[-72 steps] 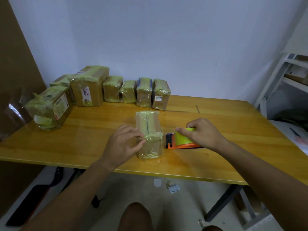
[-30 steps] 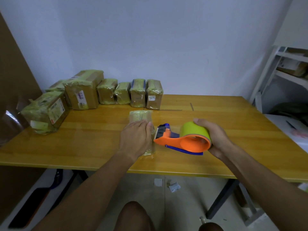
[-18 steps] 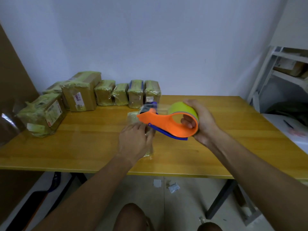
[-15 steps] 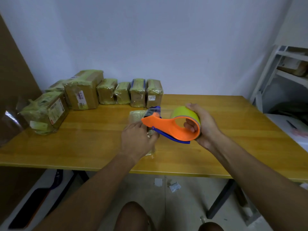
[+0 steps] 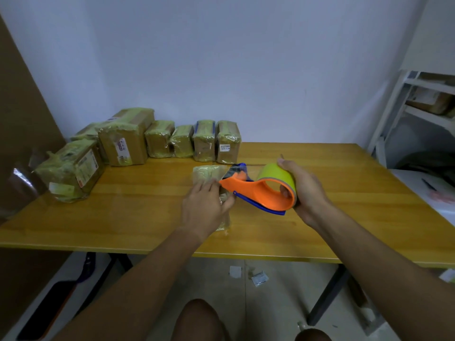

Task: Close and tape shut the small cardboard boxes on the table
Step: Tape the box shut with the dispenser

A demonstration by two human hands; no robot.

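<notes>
A small cardboard box (image 5: pixel 205 173) wrapped in clear tape lies flat on the wooden table (image 5: pixel 344 217), in the middle. My left hand (image 5: pixel 205 207) presses down on its near half and covers most of it. My right hand (image 5: pixel 304 190) grips an orange tape dispenser (image 5: pixel 258 193) by its yellow-green tape roll (image 5: pixel 277 174), held in the air just right of the box. The dispenser's blue-edged cutter end points left and hangs over the box's right edge, close to my left fingers.
Several taped boxes (image 5: pixel 204 141) stand in a row along the table's back left, with a larger one (image 5: pixel 125 136) and another (image 5: pixel 71 171) near the left edge. A white shelf unit (image 5: pixel 418 107) stands at the right. Paper scraps (image 5: pixel 256 278) lie on the floor.
My right hand lifted the dispenser off the table and brought its cutter end over the box. My left hand laid the box flat and holds it down; in the last half second little moved.
</notes>
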